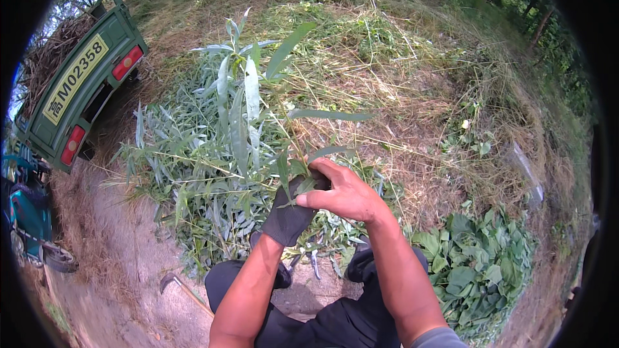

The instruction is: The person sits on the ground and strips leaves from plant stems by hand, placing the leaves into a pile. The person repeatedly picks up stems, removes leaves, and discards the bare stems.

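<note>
My left hand [292,215], in a dark knit glove, grips a leafy branch [292,128] with long narrow leaves. Its upper part rises away from me, pale leaf undersides showing. Bare and curved around the same spot, my right hand [346,192] has its thumb and forefinger at the branch's leaves, against the glove. The other right fingers are mostly hidden. Beyond and left of my hands spreads a heap of cut leafy branches [193,101]. A metal hand tool [315,265], partly covered by leaves, lies on the ground between my feet.
A sickle [186,292] with a wooden handle lies left of my knee. A pile of broad green leaves [476,270] sits at right. Back left stands a green cargo vehicle [104,70] loaded with dry sticks, near a teal wheeled vehicle [31,217]. Cut dry grass [411,145] covers the ground ahead.
</note>
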The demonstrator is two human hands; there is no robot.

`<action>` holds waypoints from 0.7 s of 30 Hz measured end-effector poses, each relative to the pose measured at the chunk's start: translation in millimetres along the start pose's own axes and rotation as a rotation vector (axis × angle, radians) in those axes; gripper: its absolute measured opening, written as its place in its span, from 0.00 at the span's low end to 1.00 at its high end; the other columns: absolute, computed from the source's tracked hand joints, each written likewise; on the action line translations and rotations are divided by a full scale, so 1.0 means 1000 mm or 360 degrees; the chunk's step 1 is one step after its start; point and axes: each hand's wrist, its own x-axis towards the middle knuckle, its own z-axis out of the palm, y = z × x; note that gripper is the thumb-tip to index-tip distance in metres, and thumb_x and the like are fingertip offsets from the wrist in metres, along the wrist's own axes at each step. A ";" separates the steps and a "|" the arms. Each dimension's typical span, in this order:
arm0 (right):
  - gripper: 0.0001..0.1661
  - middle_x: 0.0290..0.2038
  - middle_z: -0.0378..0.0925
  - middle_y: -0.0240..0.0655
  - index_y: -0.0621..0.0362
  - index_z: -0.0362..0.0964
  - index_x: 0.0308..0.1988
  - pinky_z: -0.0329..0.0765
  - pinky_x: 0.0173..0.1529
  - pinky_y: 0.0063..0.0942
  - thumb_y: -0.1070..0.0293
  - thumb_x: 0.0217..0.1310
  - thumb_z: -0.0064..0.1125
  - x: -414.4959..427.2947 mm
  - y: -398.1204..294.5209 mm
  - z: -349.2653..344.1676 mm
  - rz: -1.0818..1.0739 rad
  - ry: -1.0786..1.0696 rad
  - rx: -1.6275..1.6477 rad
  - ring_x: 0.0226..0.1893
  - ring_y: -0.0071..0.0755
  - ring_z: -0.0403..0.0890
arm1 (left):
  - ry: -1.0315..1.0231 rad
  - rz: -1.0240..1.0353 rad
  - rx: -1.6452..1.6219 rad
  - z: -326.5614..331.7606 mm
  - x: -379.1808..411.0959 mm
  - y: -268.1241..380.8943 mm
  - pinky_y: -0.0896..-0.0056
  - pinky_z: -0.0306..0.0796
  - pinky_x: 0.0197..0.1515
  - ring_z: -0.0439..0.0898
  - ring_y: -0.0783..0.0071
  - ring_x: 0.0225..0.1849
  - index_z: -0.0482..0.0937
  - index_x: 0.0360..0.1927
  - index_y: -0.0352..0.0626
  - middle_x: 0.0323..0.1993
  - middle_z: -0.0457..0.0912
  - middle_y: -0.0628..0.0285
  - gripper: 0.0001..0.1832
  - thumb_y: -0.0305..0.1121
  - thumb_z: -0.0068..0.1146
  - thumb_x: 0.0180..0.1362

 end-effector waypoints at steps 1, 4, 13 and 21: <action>0.40 0.49 0.76 0.42 0.69 0.68 0.59 0.71 0.59 0.31 0.58 0.50 0.70 0.001 0.001 0.000 -0.0011 -0.0046 0.0055 0.52 0.33 0.75 | -0.0120 0.0019 0.0154 -0.004 0.000 0.000 0.67 0.73 0.56 0.78 0.73 0.52 0.75 0.56 0.39 0.52 0.79 0.60 0.16 0.31 0.51 0.67; 0.37 0.48 0.77 0.38 0.69 0.68 0.59 0.71 0.58 0.30 0.62 0.53 0.68 0.002 0.010 -0.001 -0.0010 -0.0130 0.0233 0.51 0.30 0.75 | 0.0064 -0.0097 -0.0104 -0.001 -0.006 0.007 0.70 0.75 0.48 0.79 0.75 0.46 0.78 0.52 0.39 0.47 0.82 0.63 0.14 0.28 0.55 0.64; 0.16 0.36 0.80 0.30 0.67 0.78 0.44 0.74 0.42 0.23 0.65 0.64 0.59 0.007 0.014 0.011 0.0139 0.0034 0.0427 0.37 0.20 0.76 | 0.0031 -0.0775 0.0103 -0.010 -0.001 0.066 0.67 0.74 0.39 0.80 0.73 0.34 0.80 0.43 0.33 0.32 0.85 0.56 0.12 0.31 0.55 0.63; 0.13 0.34 0.81 0.30 0.66 0.81 0.43 0.73 0.42 0.23 0.67 0.66 0.57 0.012 0.031 0.020 0.0048 0.0313 0.0722 0.35 0.20 0.77 | 0.0130 -0.0606 -0.0071 -0.006 -0.001 0.053 0.71 0.74 0.33 0.80 0.76 0.27 0.82 0.36 0.33 0.27 0.83 0.61 0.12 0.35 0.61 0.61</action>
